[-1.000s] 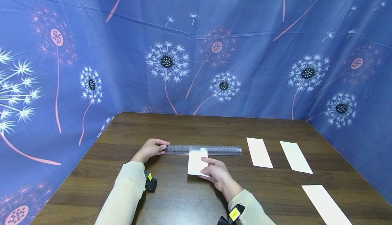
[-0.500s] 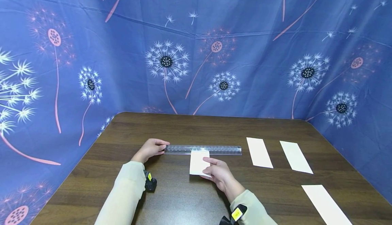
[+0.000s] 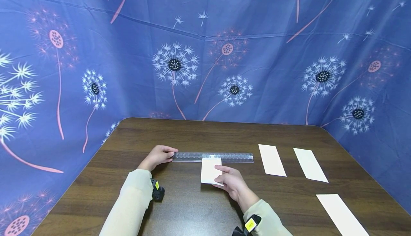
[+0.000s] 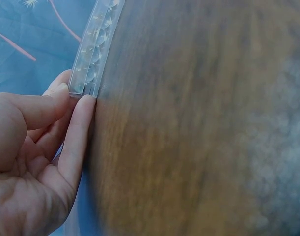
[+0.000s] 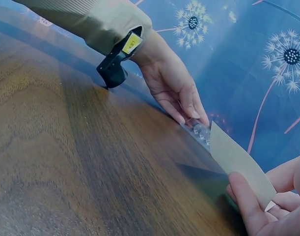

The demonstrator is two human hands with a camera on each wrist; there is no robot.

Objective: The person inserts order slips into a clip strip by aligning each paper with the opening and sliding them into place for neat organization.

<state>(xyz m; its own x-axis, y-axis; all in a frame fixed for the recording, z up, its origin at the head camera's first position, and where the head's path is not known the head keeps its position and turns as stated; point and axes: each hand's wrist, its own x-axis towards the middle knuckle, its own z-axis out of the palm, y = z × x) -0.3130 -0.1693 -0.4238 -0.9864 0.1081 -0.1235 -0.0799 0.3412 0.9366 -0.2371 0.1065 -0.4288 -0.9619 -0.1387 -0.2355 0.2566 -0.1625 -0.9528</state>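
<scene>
A long, clear plastic strip like a ruler (image 3: 236, 157), patterned with small round shapes, lies crosswise on the table. At its left end, my left hand (image 3: 159, 154) holds it between thumb and fingers; the left wrist view shows the fingertips (image 4: 83, 105) right at the strip's end (image 4: 89, 81). My right hand (image 3: 233, 182) pinches a white paper card (image 3: 209, 171) by its lower right corner. The card's far edge overlaps the middle of the strip in the head view. From the right wrist, the card (image 5: 238, 160) looks tilted up, its near end between thumb and fingers.
On the right side of the brown wooden table (image 3: 179, 132) lie three more white paper cards: one (image 3: 272, 160) near the strip's right end, another (image 3: 310, 165) beside it, and a third (image 3: 341, 214) closer. Behind stands a blue curtain (image 3: 205, 50) with dandelion prints.
The right hand has slid the white paper card slightly to the right along the clear strip. My left hand and the strip stay where they were.
</scene>
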